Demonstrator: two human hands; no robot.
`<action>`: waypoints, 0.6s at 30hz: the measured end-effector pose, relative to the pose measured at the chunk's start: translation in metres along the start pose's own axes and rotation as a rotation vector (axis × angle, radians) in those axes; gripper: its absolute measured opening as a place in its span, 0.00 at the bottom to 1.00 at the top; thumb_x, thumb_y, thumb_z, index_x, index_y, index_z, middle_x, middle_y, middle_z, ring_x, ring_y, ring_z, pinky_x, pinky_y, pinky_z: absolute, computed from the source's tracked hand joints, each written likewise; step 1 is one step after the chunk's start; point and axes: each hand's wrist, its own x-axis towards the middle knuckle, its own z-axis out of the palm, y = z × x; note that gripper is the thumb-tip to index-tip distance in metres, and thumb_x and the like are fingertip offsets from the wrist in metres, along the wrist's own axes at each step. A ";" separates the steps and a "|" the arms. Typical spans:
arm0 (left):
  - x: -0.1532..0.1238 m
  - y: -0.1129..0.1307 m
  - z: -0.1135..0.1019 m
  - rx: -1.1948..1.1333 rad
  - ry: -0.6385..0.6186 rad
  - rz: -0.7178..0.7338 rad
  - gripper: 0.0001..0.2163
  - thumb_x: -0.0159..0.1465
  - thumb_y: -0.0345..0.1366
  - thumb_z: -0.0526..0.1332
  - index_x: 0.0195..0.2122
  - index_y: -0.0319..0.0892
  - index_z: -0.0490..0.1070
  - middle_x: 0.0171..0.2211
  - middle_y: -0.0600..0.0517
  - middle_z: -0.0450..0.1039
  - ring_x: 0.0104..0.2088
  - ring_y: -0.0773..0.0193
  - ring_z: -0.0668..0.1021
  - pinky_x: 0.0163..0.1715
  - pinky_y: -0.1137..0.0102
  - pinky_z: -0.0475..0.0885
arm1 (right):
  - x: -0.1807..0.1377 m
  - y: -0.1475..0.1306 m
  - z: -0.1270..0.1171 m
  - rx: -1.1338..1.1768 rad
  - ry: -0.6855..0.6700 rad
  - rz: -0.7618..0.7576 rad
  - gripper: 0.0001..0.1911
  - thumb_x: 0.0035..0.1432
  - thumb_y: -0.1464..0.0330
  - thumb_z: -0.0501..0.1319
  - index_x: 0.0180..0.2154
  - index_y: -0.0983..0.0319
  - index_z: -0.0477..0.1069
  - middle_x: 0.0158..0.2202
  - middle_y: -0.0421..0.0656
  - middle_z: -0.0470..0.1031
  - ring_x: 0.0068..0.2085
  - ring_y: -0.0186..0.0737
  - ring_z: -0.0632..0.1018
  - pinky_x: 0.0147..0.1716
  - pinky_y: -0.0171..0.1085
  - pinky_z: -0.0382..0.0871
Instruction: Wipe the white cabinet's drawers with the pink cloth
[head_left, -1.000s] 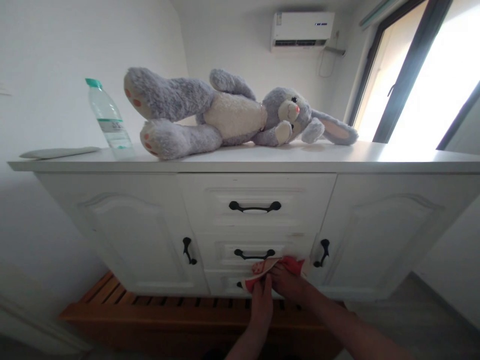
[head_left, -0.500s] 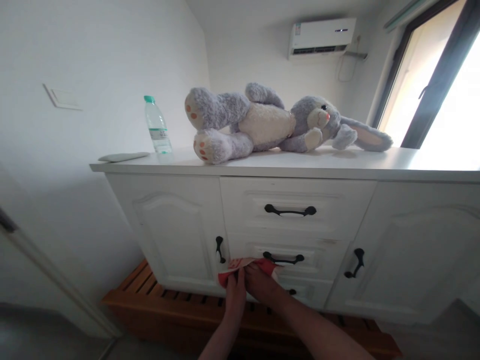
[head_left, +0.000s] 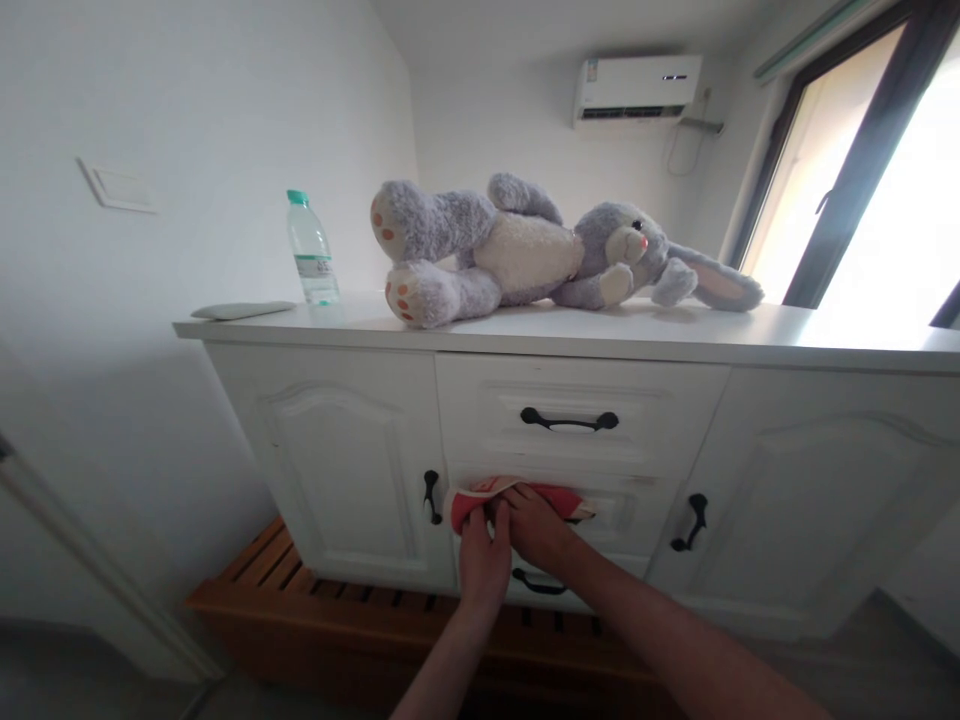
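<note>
We press a red cloth [head_left: 517,497] against the middle drawer front [head_left: 622,505], left hand [head_left: 482,555] gripping its edge, right hand [head_left: 536,522] spread flat on it. Top drawer [head_left: 577,400] and doors not yet reached.

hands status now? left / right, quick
Left hand: closed on the red cloth, at the middle drawer.
Right hand: flat on the cloth, pressing it; not gripping.
</note>
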 end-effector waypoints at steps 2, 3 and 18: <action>-0.005 0.004 0.012 0.032 -0.031 0.028 0.25 0.68 0.49 0.48 0.51 0.32 0.71 0.50 0.30 0.76 0.53 0.43 0.77 0.56 0.52 0.68 | -0.015 0.008 -0.009 0.007 -0.025 0.006 0.21 0.60 0.70 0.64 0.55 0.65 0.73 0.56 0.51 0.74 0.59 0.50 0.68 0.61 0.47 0.62; -0.007 0.007 0.017 0.062 -0.039 0.061 0.26 0.68 0.48 0.47 0.50 0.31 0.72 0.49 0.30 0.76 0.53 0.42 0.76 0.57 0.51 0.68 | -0.023 0.012 -0.013 0.004 -0.040 0.015 0.20 0.60 0.70 0.64 0.54 0.66 0.74 0.55 0.52 0.74 0.58 0.50 0.68 0.60 0.48 0.63; -0.057 0.061 0.119 0.210 -0.296 0.512 0.30 0.68 0.49 0.48 0.59 0.28 0.70 0.62 0.30 0.69 0.66 0.35 0.64 0.68 0.46 0.56 | -0.164 0.066 -0.068 -0.145 -0.015 0.269 0.23 0.62 0.76 0.58 0.59 0.63 0.70 0.51 0.51 0.76 0.52 0.50 0.72 0.55 0.47 0.72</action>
